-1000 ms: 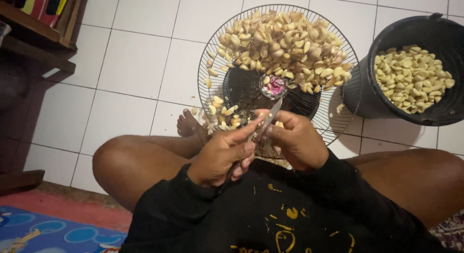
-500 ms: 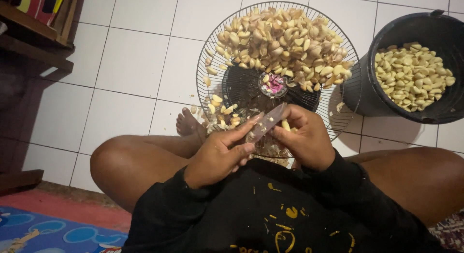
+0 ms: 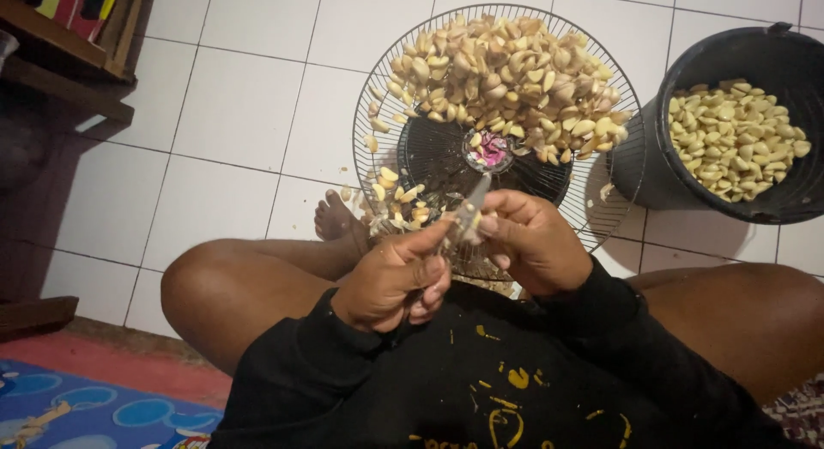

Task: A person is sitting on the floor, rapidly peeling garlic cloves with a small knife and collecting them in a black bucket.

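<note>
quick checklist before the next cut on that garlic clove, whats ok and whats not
1. Knife gripped: ok, the left hand is closed around its handle, blade pointing up and away from the body.
2. Clove held: cannot tell, the right hand is pinched at the blade but the clove itself is hidden by fingers.
3. Fingers clear of the edge: cannot tell, the right fingertips sit very close to the blade.
4. Supply at hand: ok, the wire fan guard holds a big pile of garlic cloves.
5. Black bucket has room: ok, cloves lie well below its rim.
</note>
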